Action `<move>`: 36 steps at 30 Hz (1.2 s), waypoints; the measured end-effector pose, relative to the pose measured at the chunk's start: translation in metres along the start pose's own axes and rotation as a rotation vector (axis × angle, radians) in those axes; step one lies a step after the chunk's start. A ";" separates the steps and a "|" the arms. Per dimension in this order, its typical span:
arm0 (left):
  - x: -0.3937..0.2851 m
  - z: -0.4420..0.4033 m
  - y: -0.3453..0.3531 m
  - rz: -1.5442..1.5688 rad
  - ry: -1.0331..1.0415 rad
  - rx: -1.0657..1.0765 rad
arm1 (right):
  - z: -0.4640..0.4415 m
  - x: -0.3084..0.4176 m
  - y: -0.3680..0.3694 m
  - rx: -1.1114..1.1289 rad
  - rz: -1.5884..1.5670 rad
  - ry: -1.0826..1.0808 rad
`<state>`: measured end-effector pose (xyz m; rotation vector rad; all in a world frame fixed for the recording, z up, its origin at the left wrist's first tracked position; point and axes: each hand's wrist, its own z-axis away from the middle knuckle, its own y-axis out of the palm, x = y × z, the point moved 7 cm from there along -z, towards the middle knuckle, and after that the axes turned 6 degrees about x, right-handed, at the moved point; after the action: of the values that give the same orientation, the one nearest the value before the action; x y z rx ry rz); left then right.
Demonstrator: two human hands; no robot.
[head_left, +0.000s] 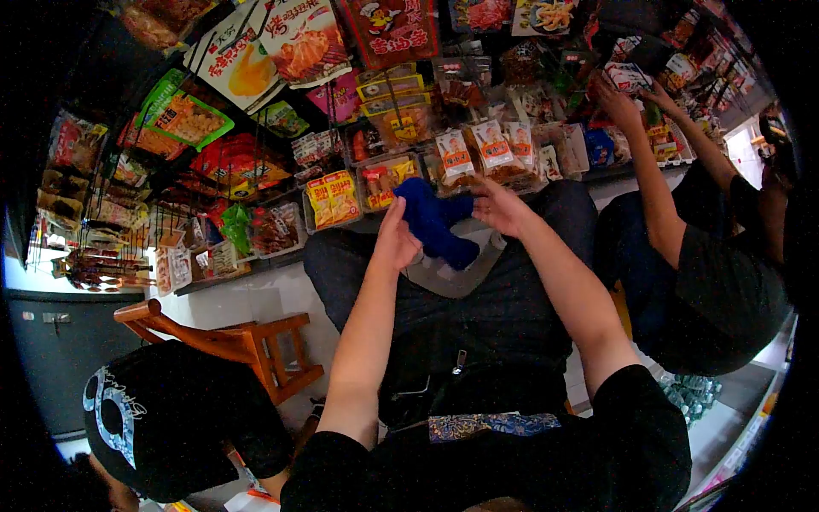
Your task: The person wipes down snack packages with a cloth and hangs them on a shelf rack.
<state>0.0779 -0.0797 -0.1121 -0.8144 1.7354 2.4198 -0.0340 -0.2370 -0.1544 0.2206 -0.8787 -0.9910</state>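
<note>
Two hands on the wearer, one left hand and one right hand, plus just one blue fabric thing. I get two other people: one person on the right and one person at lower left. One wooden chair. Three white-labelled packs in a row, two tubs with yellow packs, two big white bags, one big red bag, one green-edged bag. Bottles? Too blurry to count, and the other snacks are way too crammed lol.
</note>
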 end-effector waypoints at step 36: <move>-0.018 0.012 0.001 0.163 -0.008 -0.029 | 0.002 0.011 0.020 0.354 0.010 -0.089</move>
<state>0.0884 -0.0650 -0.1005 -0.6893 1.8357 2.5517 -0.0203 -0.2348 -0.1366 0.4739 -1.1342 -0.8358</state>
